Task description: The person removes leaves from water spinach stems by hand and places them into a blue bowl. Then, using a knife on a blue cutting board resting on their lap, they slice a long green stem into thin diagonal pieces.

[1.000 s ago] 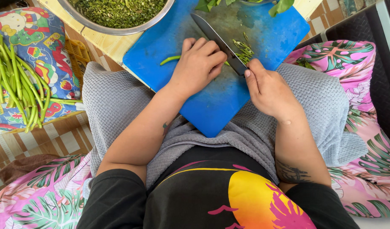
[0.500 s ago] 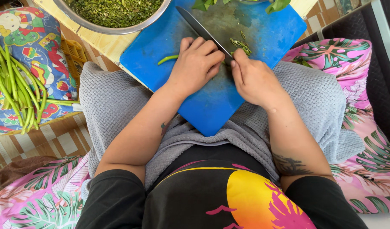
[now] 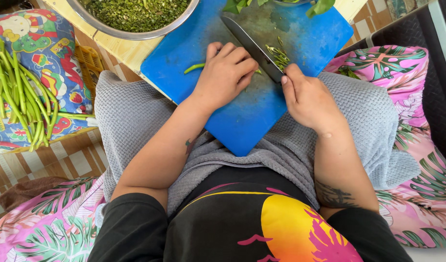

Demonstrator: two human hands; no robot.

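1. The person sits with a grey towel [image 3: 130, 111] over the lap, and a blue cutting board [image 3: 242, 116] rests on it, its far end lying on a wooden tabletop [image 3: 123, 48].
2. The left hand [image 3: 225, 75] lies palm down on the board with its fingers curled and pressed together, holding down a long green bean [image 3: 194, 68] whose free end sticks out to the left of the hand.
3. The right hand [image 3: 308, 99] is closed around the handle of a kitchen knife [image 3: 252, 46]; the handle itself is hidden inside the fist.
4. The dark blade slants up and to the left across the board, running just beside the left knuckles.
5. A small heap of chopped bean pieces [image 3: 279, 56] sits on the board right of the blade, close to the right thumb.
6. A large steel bowl [image 3: 135, 31] full of finely chopped greens stands on the tabletop at the upper left, touching or nearly touching the board's edge.
7. Some leafy greens [image 3: 320, 7] hang over the board's far edge.
8. A bundle of whole long beans [image 3: 19, 97] lies well off to the left on a colourful cartoon-print cloth [image 3: 48, 43].
9. A pink leaf-print fabric [image 3: 402, 68] covers the seat on both sides.
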